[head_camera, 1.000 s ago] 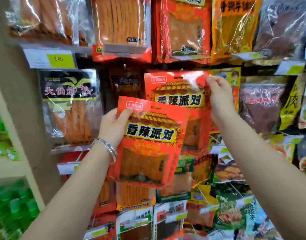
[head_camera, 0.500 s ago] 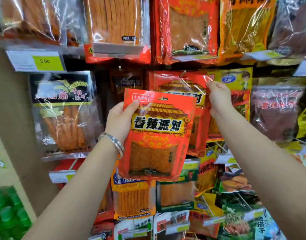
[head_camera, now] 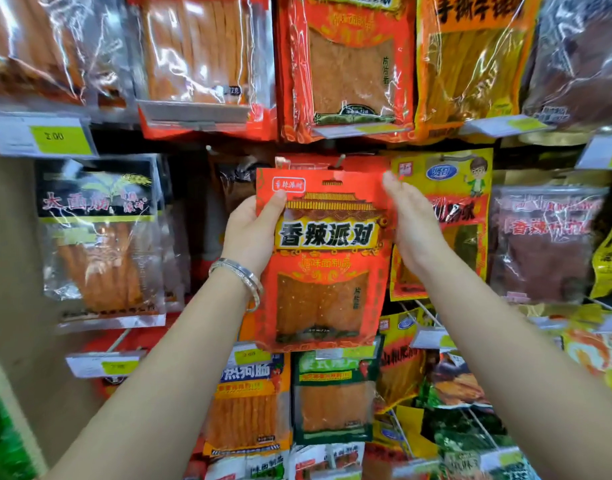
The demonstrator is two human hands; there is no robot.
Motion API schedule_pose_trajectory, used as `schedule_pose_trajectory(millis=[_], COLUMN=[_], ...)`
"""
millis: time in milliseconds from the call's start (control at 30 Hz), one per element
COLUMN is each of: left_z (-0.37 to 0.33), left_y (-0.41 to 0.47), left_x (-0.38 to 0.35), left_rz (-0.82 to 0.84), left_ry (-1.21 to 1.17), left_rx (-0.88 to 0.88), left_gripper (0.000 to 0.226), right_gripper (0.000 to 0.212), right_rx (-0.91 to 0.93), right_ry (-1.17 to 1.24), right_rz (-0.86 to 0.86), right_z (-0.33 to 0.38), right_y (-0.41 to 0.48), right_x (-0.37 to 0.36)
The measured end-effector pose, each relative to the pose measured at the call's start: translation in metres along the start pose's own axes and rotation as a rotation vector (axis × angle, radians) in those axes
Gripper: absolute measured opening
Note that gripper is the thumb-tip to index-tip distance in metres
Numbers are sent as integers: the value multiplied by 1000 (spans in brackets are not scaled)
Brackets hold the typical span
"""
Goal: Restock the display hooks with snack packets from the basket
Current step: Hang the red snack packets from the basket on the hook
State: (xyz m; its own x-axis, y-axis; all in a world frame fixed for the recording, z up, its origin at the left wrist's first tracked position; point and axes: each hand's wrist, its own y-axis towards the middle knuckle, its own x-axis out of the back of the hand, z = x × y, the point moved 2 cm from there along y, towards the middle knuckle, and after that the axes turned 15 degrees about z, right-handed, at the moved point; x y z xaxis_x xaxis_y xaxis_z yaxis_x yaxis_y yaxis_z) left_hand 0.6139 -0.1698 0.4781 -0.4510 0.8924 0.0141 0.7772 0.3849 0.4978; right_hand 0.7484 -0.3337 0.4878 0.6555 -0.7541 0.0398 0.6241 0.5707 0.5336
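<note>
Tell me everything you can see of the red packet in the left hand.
The red packet is a glossy flat plastic pouch, upright, facing the camera: black lettering on yellow, a palace-roof graphic, a hang slot near the top, a clear window showing orange snack sheets. The left hand grips its left edge, thumb on the front; the right hand lies flat along its right edge. Its top sits just below a hook tip.

You get a bright, even light with little shadow. White glare streaks the clear wrappers point(head_camera: 200, 46) from ten to two o'clock, and a dark band of shadow lies just under them. The red packet point(head_camera: 325, 271) at centre is sharp; your right hand point(head_camera: 415, 223) is blurred. Edges at seven and four o'clock smear and bend.
</note>
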Motion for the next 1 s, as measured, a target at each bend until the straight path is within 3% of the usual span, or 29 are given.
schedule_pose_trajectory(millis=[67, 200, 333, 867, 1000], left_z=[-3, -21, -34, -17, 27], left_y=[5, 9, 9, 12, 10], left_x=[-5, -13, -30, -32, -22], left_rz=[-23, -26, 69, 109, 178], left_ry=[63, 371, 708, 744, 907], left_rx=[-70, -289, -368, -389, -301], left_gripper=[13, 61, 66, 73, 71], right_gripper=[12, 11, 11, 18, 53], right_rx=[83, 171, 198, 89, 219], right_ry=[-86, -187, -137, -271, -466], right_rz=[-46, -114, -155, -249, -317], right_z=[5, 16, 26, 0, -23], right_y=[-3, 0, 11, 36, 18], right_x=[1, 8, 11, 19, 17])
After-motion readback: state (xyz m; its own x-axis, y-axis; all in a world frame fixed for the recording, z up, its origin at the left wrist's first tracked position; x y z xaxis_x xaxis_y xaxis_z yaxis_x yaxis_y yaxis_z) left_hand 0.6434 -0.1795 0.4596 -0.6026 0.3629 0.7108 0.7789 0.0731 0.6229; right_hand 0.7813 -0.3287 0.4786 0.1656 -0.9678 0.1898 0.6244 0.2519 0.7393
